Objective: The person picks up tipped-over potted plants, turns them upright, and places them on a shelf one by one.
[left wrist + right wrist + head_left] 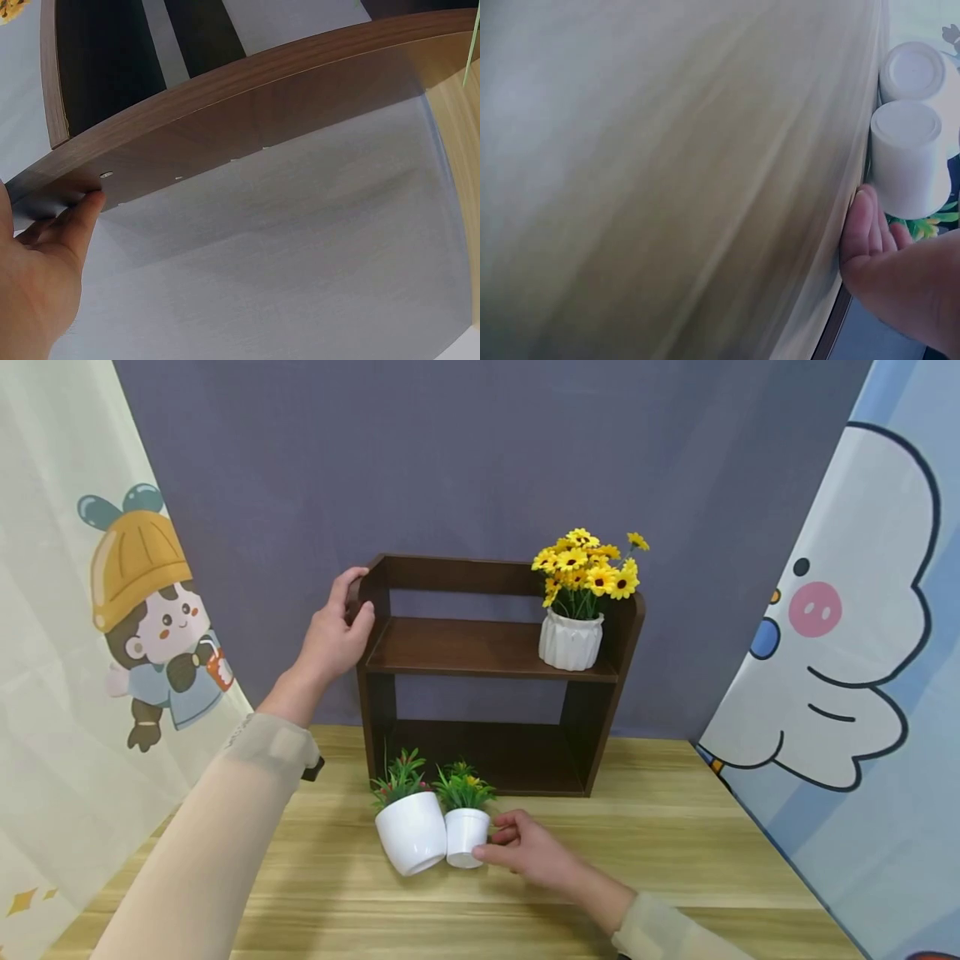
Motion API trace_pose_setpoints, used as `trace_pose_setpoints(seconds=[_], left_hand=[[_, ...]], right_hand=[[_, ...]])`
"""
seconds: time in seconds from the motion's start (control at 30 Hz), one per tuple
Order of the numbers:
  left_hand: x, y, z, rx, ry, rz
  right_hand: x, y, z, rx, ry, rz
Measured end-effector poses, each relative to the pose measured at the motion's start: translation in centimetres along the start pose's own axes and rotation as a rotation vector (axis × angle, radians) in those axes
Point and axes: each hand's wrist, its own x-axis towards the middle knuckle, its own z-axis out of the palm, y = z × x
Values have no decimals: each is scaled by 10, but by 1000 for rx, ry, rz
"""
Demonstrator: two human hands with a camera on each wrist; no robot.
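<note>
The left hand [333, 631] grips the upper left corner of the dark brown shelf [480, 647], the thumb in front and the fingers curled behind the side panel; in the left wrist view the fingertips [88, 206] press against the outer face of that panel. The right hand [528, 852] rests low on the wooden table [675, 852], and its fingertips touch the side of the small white pot [465, 837] with green leaves. I cannot tell if the fingers already close around it or only touch it. This small pot stands in front of the shelf, directly against the bigger white pot [412, 831], which seems to lean a little. The main risk, in my judgement, is here: because the two pots touch, a push or a lift of the small one can knock the bigger one and tip it over. A grip only with the fingertips on the smooth wall can also slip. On the shelf's middle board stands a white vase with yellow flowers [573, 627], near the right end; if the left hand pulls or shakes the shelf, this tall vase may fall.
</note>
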Motion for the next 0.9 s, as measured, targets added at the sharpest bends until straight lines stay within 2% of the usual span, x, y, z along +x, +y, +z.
trace_pose_setpoints(seconds=[0.43, 0.9], left_hand=[[-1, 2, 0, -5, 3, 5], [-3, 4, -1, 1, 3, -9]], right_hand=[[6, -9, 20, -69, 76, 7], [11, -10, 25, -96, 111, 31]])
